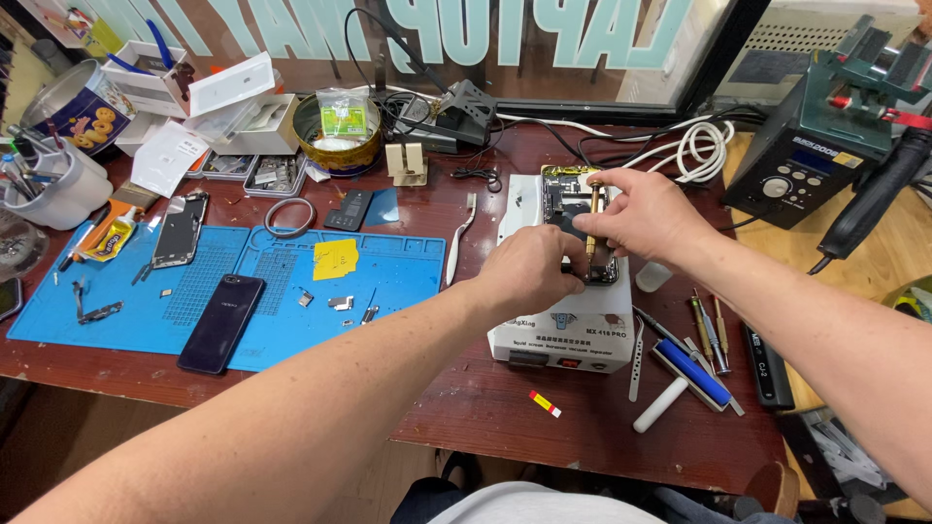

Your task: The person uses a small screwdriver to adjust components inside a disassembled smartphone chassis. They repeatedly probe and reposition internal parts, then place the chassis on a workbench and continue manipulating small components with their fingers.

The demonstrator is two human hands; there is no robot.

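Left hand (529,272) presses opened phone (575,218) flat on white separator machine (563,335). Right hand (641,215) pinches brass-handled screwdriver (593,215) upright. Judgement: keep tip vertical, phone braced, turn gently.

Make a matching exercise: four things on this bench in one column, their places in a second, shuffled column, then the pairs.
Things:
1. opened phone
2. dark phone
3. toothbrush
4. brass screwdriver

Places:
A. between blue mat and white machine
B. in right hand
C. on blue mat
D. on white machine, under left hand

Pairs: 1-D, 2-C, 3-A, 4-B
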